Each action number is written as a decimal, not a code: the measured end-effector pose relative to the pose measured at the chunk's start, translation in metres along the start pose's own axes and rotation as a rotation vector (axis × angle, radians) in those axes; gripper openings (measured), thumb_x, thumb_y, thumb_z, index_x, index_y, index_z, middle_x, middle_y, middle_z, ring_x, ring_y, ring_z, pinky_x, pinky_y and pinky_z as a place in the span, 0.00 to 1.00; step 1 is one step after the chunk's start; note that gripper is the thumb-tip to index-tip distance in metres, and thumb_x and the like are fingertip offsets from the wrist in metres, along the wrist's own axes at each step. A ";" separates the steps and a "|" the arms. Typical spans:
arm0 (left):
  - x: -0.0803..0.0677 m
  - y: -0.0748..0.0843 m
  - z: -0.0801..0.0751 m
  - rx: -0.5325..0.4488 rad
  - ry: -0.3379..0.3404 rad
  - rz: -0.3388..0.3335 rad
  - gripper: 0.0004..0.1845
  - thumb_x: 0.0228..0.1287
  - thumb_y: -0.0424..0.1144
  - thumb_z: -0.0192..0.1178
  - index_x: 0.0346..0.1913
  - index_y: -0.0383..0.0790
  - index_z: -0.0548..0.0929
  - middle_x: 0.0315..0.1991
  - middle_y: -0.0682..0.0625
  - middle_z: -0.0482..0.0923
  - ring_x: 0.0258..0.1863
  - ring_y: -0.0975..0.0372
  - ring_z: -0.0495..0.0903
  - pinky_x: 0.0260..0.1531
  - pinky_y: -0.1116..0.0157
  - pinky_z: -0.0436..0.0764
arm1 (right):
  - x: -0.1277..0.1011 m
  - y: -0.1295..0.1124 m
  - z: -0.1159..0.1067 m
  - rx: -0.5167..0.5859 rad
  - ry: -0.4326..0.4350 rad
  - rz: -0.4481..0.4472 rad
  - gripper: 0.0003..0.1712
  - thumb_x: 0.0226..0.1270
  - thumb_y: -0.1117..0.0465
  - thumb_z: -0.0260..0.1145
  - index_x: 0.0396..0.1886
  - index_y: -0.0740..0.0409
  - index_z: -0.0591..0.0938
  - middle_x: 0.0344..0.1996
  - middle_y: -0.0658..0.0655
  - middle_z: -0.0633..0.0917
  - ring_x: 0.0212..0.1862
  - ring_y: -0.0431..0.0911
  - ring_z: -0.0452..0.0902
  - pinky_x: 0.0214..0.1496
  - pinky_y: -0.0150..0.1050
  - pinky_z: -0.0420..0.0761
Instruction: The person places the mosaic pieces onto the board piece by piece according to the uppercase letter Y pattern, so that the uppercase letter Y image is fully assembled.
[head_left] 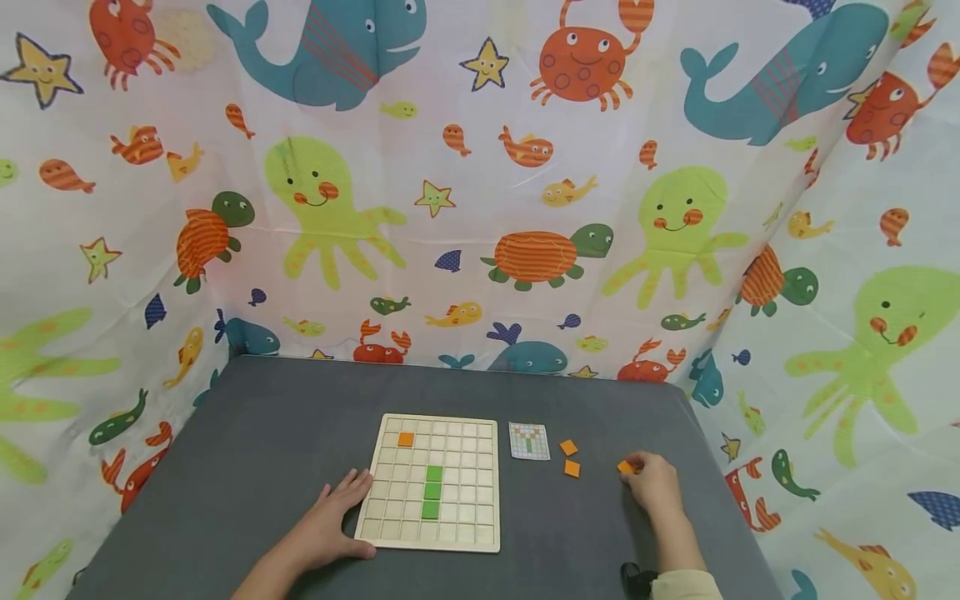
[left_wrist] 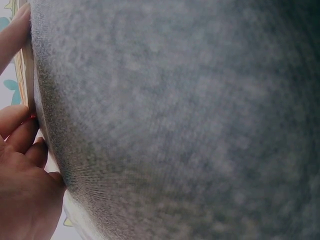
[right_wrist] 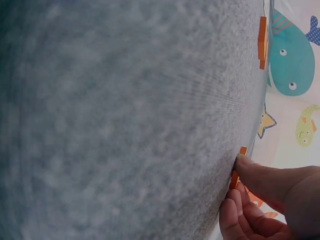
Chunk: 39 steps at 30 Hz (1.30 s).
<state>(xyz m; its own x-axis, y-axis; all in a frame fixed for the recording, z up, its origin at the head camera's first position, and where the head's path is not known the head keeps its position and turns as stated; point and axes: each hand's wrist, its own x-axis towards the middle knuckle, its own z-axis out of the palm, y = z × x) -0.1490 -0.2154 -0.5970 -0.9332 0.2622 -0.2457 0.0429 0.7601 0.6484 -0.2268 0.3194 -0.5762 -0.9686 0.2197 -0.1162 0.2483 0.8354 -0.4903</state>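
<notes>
A pale wooden grid board (head_left: 469, 454) lies on the grey table, with one orange square tile (head_left: 406, 439) at its upper left and a column of green tiles (head_left: 432, 492) near its lower middle. My left hand (head_left: 334, 518) rests against the board's left side, fingers spread along the edge and thumb at the near left corner. To the right of the board, my right hand (head_left: 655, 486) pinches an orange square tile (right_wrist: 235, 179) between thumb and fingers, low at the tabletop. Two more orange tiles (head_left: 568, 447) lie between that hand and a small pattern card (head_left: 529, 442).
The grey tabletop (head_left: 300, 425) runs back to a white curtain (head_left: 450, 292) printed with sea animals, which also hangs at both sides. A black band (head_left: 637, 579) shows at the right wrist beside a pale sleeve (head_left: 684, 585).
</notes>
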 end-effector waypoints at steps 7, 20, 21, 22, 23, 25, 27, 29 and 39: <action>0.002 -0.001 0.000 0.018 -0.008 -0.009 0.64 0.26 0.61 0.76 0.73 0.42 0.59 0.74 0.46 0.54 0.76 0.48 0.45 0.69 0.39 0.41 | -0.001 -0.003 -0.002 -0.033 0.002 -0.039 0.16 0.60 0.65 0.67 0.47 0.67 0.83 0.45 0.68 0.83 0.46 0.60 0.78 0.46 0.55 0.79; 0.001 0.000 -0.001 0.004 -0.033 -0.015 0.64 0.28 0.61 0.76 0.73 0.41 0.59 0.75 0.45 0.53 0.76 0.48 0.44 0.69 0.39 0.40 | -0.009 -0.019 -0.004 -0.031 0.063 -0.136 0.16 0.61 0.63 0.68 0.49 0.62 0.84 0.44 0.63 0.83 0.45 0.56 0.79 0.47 0.55 0.80; 0.001 0.000 -0.001 0.005 -0.033 -0.017 0.64 0.27 0.61 0.76 0.73 0.41 0.59 0.75 0.45 0.53 0.76 0.48 0.44 0.69 0.39 0.40 | -0.009 -0.020 -0.004 -0.037 0.070 -0.147 0.16 0.61 0.62 0.68 0.49 0.61 0.84 0.44 0.62 0.83 0.45 0.55 0.79 0.47 0.55 0.80; 0.002 0.000 -0.001 0.008 -0.032 -0.018 0.64 0.27 0.61 0.76 0.73 0.41 0.59 0.75 0.46 0.53 0.76 0.48 0.44 0.69 0.39 0.40 | -0.009 -0.022 -0.004 -0.040 0.075 -0.160 0.16 0.61 0.62 0.68 0.49 0.61 0.84 0.43 0.61 0.82 0.44 0.55 0.78 0.47 0.55 0.79; 0.002 0.000 -0.001 0.010 -0.032 -0.020 0.64 0.27 0.61 0.76 0.73 0.42 0.59 0.75 0.46 0.53 0.76 0.48 0.44 0.69 0.39 0.40 | -0.010 -0.024 -0.005 -0.042 0.082 -0.172 0.16 0.61 0.62 0.68 0.49 0.60 0.84 0.43 0.61 0.82 0.44 0.54 0.78 0.47 0.55 0.79; 0.002 -0.001 -0.001 0.014 -0.032 -0.022 0.64 0.27 0.62 0.76 0.73 0.42 0.59 0.75 0.46 0.53 0.76 0.48 0.44 0.69 0.39 0.40 | -0.009 -0.027 -0.005 -0.041 0.088 -0.192 0.16 0.60 0.62 0.68 0.49 0.59 0.84 0.43 0.60 0.82 0.44 0.53 0.78 0.47 0.54 0.80; 0.003 -0.001 0.000 0.016 -0.031 -0.024 0.65 0.27 0.62 0.75 0.73 0.42 0.59 0.75 0.46 0.53 0.75 0.48 0.44 0.69 0.39 0.41 | -0.010 -0.031 -0.005 -0.033 0.079 -0.207 0.16 0.61 0.61 0.68 0.49 0.58 0.84 0.44 0.59 0.82 0.44 0.52 0.79 0.48 0.54 0.80; 0.003 -0.001 0.000 0.012 -0.030 -0.026 0.65 0.26 0.62 0.76 0.73 0.42 0.59 0.75 0.46 0.53 0.75 0.48 0.44 0.69 0.39 0.40 | -0.010 -0.035 -0.004 -0.023 0.065 -0.220 0.17 0.61 0.60 0.68 0.50 0.57 0.84 0.45 0.59 0.81 0.45 0.52 0.79 0.47 0.53 0.81; 0.003 0.002 0.000 0.020 -0.026 -0.034 0.65 0.26 0.61 0.76 0.73 0.42 0.59 0.75 0.46 0.53 0.76 0.49 0.44 0.69 0.39 0.39 | -0.014 -0.049 0.001 0.004 0.086 -0.284 0.16 0.61 0.59 0.69 0.49 0.53 0.85 0.44 0.55 0.81 0.45 0.50 0.81 0.46 0.50 0.82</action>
<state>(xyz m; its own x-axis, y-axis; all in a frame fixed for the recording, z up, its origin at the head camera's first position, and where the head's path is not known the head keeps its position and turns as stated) -0.1514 -0.2136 -0.5965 -0.9247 0.2513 -0.2858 0.0190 0.7806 0.6248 -0.2259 0.2751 -0.5513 -0.9949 0.0194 0.0993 -0.0326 0.8677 -0.4961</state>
